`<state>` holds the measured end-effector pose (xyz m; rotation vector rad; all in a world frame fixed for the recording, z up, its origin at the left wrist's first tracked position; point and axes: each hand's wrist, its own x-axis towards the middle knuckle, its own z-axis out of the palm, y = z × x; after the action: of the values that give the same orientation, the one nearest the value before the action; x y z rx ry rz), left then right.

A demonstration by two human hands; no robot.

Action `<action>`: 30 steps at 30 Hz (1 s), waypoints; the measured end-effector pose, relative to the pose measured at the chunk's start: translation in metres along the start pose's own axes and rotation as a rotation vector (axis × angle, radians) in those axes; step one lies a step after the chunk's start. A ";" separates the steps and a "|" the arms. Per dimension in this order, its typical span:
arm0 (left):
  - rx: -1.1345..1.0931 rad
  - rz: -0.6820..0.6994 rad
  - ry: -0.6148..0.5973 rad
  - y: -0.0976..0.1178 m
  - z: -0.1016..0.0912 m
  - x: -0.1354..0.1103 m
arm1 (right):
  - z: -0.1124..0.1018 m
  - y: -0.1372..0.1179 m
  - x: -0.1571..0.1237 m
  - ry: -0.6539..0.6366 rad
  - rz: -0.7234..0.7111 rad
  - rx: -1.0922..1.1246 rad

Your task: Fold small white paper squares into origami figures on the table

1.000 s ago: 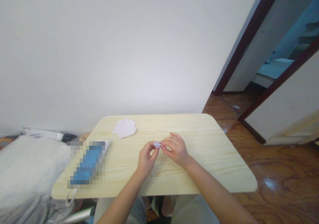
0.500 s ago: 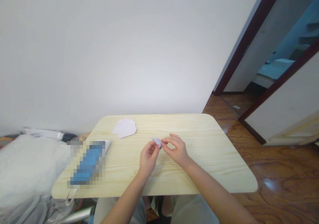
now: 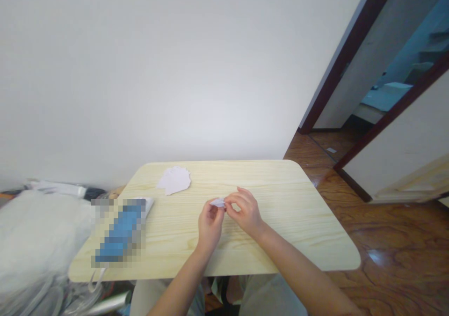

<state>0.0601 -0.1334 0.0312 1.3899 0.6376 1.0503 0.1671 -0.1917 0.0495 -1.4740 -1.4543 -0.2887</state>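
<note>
Between my two hands is a small folded piece of white paper (image 3: 218,202), held above the middle of the table. My left hand (image 3: 210,222) pinches it from the left and below, thumb and fingers closed on it. From the right, my right hand (image 3: 244,211) grips its other end between thumb and forefinger, with the remaining fingers curved above. My fingertips hide part of the paper. Farther back on the left lies a pile of white paper pieces (image 3: 177,180) with uneven edges, apart from both hands.
The light wooden table (image 3: 291,199) has rounded corners and stands against a white wall (image 3: 196,72). A blurred-out blue and white object (image 3: 121,231) lies at its left edge, with a white cord (image 3: 98,278) hanging down. White bedding (image 3: 45,236) is beyond. A doorway opens at right.
The folded paper has turned from a slant to nearly level between my fingers. Both hands still hold it in almost the same place. The view has shifted slightly.
</note>
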 end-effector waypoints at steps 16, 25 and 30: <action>0.009 -0.064 -0.104 -0.007 -0.007 0.004 | -0.007 0.001 0.004 -0.189 0.145 0.075; 0.062 0.019 -0.170 -0.002 -0.014 0.014 | -0.010 0.003 0.006 -0.213 0.125 0.119; 0.054 -0.038 -0.143 0.004 -0.008 0.015 | -0.010 0.003 0.004 -0.096 0.123 0.078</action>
<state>0.0585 -0.1169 0.0370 1.4799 0.5891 0.9007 0.1747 -0.1958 0.0560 -1.5237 -1.4274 -0.0861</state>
